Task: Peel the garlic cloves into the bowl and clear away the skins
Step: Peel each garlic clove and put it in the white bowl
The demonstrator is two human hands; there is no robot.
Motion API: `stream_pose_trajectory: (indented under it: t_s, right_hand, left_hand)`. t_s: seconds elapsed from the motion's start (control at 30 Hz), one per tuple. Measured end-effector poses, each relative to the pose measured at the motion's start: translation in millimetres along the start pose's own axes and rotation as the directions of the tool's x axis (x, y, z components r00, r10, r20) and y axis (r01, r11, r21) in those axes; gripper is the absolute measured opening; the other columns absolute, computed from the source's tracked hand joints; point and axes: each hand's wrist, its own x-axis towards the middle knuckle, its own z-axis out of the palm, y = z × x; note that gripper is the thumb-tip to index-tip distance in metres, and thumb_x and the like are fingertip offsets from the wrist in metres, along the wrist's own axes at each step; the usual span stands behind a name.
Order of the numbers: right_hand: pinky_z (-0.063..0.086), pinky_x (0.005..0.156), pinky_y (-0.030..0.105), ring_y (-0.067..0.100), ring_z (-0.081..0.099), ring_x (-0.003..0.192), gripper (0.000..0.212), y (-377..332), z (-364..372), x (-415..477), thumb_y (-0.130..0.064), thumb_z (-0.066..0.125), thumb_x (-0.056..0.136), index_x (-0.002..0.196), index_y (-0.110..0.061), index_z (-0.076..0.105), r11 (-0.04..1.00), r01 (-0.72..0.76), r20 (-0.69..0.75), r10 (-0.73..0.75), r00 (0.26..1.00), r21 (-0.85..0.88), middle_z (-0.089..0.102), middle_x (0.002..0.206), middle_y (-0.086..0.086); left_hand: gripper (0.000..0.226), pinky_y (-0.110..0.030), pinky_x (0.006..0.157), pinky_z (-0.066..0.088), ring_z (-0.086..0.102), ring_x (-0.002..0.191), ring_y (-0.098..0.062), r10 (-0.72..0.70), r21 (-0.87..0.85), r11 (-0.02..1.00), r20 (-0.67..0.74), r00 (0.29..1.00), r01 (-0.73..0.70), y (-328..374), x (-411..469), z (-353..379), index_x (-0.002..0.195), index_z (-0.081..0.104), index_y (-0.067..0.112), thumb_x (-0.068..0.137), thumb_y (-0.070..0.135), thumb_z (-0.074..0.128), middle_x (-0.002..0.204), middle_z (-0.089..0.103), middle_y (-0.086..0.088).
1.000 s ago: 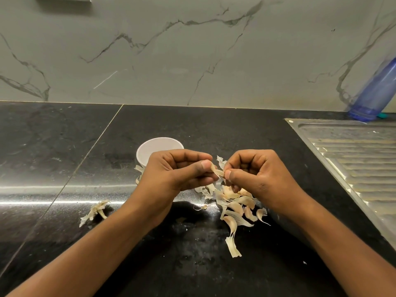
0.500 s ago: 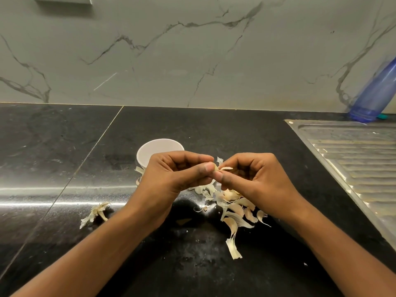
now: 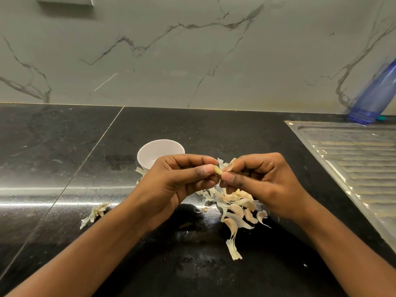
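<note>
**A:** ok so rundown, big stuff first. Black stone tabletop (image 3: 192,129) fills most of the view, steel draining board (image 3: 353,159) over at 3 o'clock, blue bottle (image 3: 377,93) leaning on the wall up at 2. White bowl (image 3: 159,152) sits just past the left hand (image 3: 171,185), around 11 o'clock from it. Can't tell what's in it, the hand covers the front.

**B:** and the skins?

**A:** Main pile of skins (image 3: 235,209) is right under the hands and spilling toward 5 o'clock from where they meet. One stray scrap (image 3: 95,213) lies well apart at 8. None cleared so far.

**B:** where's the clove actually?

**A:** Garlic clove (image 3: 218,170) is pinched between left thumb and forefinger, held above the pile. Left fingers (image 3: 206,168) closed tight on it, the rest curled in. Right hand (image 3: 263,181) is closed too, its fingers nipping a flake of skin (image 3: 230,166) at the clove's tip.

**B:** tips for this bit?

**A:** I'd say keep the left grip low on the clove so the skin is free, pull the flake along the length rather than sideways, roll the clove a little between pulls. Then reach to 11 and drop it in the bowl, not on the pile.
</note>
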Motion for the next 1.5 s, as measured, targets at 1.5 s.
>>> stream_pose_trajectory:
  t_s: [1.5]
  right_hand:
    - [0.052, 0.06, 0.043, 0.041, 0.06, 0.064, 0.019, 2, -5, 2, -0.016, 0.072, 0.091, 0.078, -0.001, 0.071, 0.997, -0.063, -0.134, 0.057, 0.989, -0.043, 0.069, 0.071, 0.013]
  left_hand:
    - [0.026, -0.024, 0.072, 0.064, 0.076, 0.081, -0.022, -0.032, 0.019, 0.999, -0.039, 0.999, 0.033, 2, 3, -1, 0.099, 0.081, -0.001, 0.087, 0.019, 0.069, 0.094, 0.076, -0.02]
